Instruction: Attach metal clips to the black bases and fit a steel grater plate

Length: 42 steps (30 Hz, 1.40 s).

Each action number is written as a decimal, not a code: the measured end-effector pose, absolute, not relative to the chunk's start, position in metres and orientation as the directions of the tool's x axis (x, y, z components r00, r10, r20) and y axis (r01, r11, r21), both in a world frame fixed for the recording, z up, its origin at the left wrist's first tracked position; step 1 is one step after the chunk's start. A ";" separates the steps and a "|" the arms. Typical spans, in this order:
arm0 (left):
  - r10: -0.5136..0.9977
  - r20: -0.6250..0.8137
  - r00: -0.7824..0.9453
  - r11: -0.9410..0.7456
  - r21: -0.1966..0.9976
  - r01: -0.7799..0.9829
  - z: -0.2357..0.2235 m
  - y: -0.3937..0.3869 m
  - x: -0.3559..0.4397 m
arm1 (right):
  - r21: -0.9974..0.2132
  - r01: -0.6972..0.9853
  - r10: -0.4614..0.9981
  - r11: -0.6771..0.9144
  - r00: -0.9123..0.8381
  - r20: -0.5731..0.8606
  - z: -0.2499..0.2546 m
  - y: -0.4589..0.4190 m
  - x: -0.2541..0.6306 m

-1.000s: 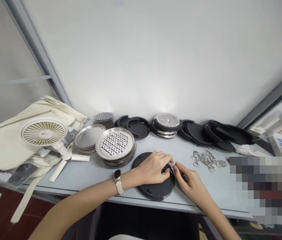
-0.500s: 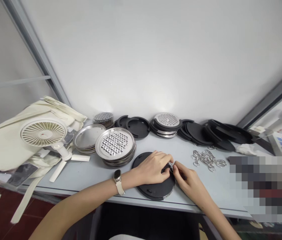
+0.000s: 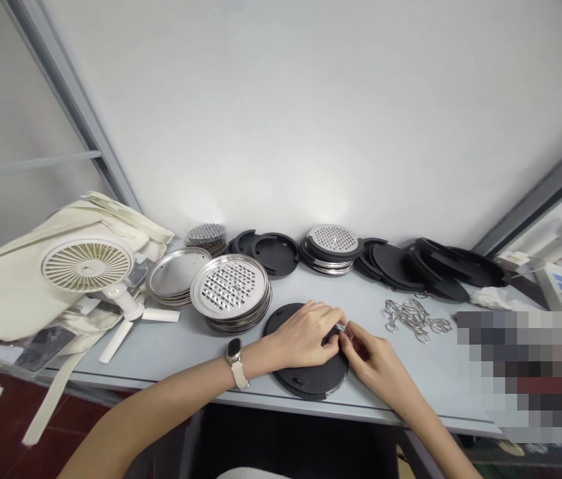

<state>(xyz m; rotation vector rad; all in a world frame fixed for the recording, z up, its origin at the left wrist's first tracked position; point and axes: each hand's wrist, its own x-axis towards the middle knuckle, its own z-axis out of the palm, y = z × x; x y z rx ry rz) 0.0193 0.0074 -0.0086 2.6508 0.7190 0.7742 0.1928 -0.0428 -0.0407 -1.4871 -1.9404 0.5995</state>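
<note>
A round black plastic plate (image 3: 305, 378) with small slots lies at the table's front edge, a metal rim showing at its lower right. Across its top rests my left hand (image 3: 308, 334), fingers and thumb curled onto the plate's right side. My right hand (image 3: 368, 351) pinches a small metal wire clip (image 3: 344, 328) against that right edge, close to the left fingertips. The fingers hide most of the clip. To the right of my right hand lies a loose pile of similar wire clips (image 3: 413, 316).
Stacked metal grater discs (image 3: 231, 289) and plain metal discs (image 3: 178, 273) stand at left. Black plates (image 3: 395, 266) line the wall, with a perforated disc stack (image 3: 333, 241) among them. A white fan (image 3: 88, 266) and cream bag (image 3: 11, 273) occupy the far left.
My right fingers have shifted slightly left and closed in on the clip at the plate's edge. My left hand and the plate stay in place.
</note>
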 end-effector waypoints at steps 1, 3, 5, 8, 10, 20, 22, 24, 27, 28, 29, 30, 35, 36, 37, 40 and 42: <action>0.536 0.422 0.731 -0.834 0.399 0.382 -0.009 0.007 0.019 | -0.681 0.682 0.964 0.266 -0.180 0.196 -0.041 -0.043 0.193; 0.538 0.422 0.729 -0.832 0.403 0.381 -0.009 0.008 0.020 | -0.689 0.673 0.963 0.269 -0.180 0.200 -0.041 -0.043 0.193; 0.537 0.423 0.729 -0.832 0.409 0.376 -0.010 0.008 0.020 | -0.698 0.662 0.962 0.273 -0.182 0.204 -0.041 -0.044 0.192; 0.529 0.429 0.732 -0.836 0.411 0.363 -0.010 0.008 0.020 | -0.726 0.630 0.961 0.276 -0.179 0.210 -0.040 -0.044 0.193; 0.523 0.435 0.733 -0.841 0.403 0.362 -0.010 0.008 0.020 | -0.746 0.605 0.960 0.278 -0.183 0.210 -0.040 -0.044 0.195; 0.517 0.439 0.735 -0.845 0.400 0.355 -0.008 0.008 0.020 | -0.753 0.602 0.962 0.265 -0.221 0.162 -0.039 -0.043 0.197; 0.518 0.429 0.740 -0.844 0.400 0.358 -0.008 0.008 0.019 | -0.731 0.631 0.965 0.260 -0.200 0.171 -0.037 -0.044 0.194; 0.521 0.419 0.744 -0.840 0.405 0.360 -0.008 0.008 0.019 | -0.727 0.640 0.968 0.250 -0.175 0.179 -0.036 -0.045 0.192; 0.526 0.418 0.741 -0.836 0.415 0.359 -0.008 0.008 0.019 | -0.728 0.640 0.969 0.247 -0.165 0.184 -0.037 -0.046 0.191; 0.525 0.422 0.739 -0.836 0.419 0.355 -0.008 0.008 0.019 | -0.726 0.639 0.967 0.254 -0.171 0.188 -0.038 -0.046 0.191; 0.523 0.427 0.738 -0.836 0.423 0.349 -0.008 0.008 0.019 | -0.724 0.637 0.964 0.264 -0.180 0.194 -0.038 -0.045 0.191; 0.521 0.431 0.736 -0.837 0.427 0.342 -0.008 0.008 0.019 | -0.721 0.636 0.961 0.276 -0.190 0.199 -0.038 -0.045 0.191; 0.521 0.439 0.732 -0.835 0.438 0.332 -0.008 0.008 0.019 | -0.704 0.640 0.951 0.308 -0.216 0.220 -0.037 -0.046 0.192; 0.520 0.439 0.732 -0.836 0.437 0.332 -0.009 0.008 0.019 | -0.697 0.645 0.950 0.313 -0.214 0.228 -0.037 -0.046 0.192; 0.518 0.441 0.733 -0.837 0.436 0.330 -0.009 0.008 0.019 | -0.690 0.650 0.947 0.320 -0.214 0.238 -0.038 -0.046 0.193; 0.514 0.448 0.732 -0.840 0.434 0.325 -0.010 0.009 0.019 | -0.660 0.667 0.938 0.344 -0.215 0.272 -0.041 -0.047 0.194; 0.514 0.447 0.732 -0.839 0.439 0.321 -0.010 0.009 0.019 | -0.642 0.677 0.931 0.360 -0.216 0.295 -0.042 -0.047 0.194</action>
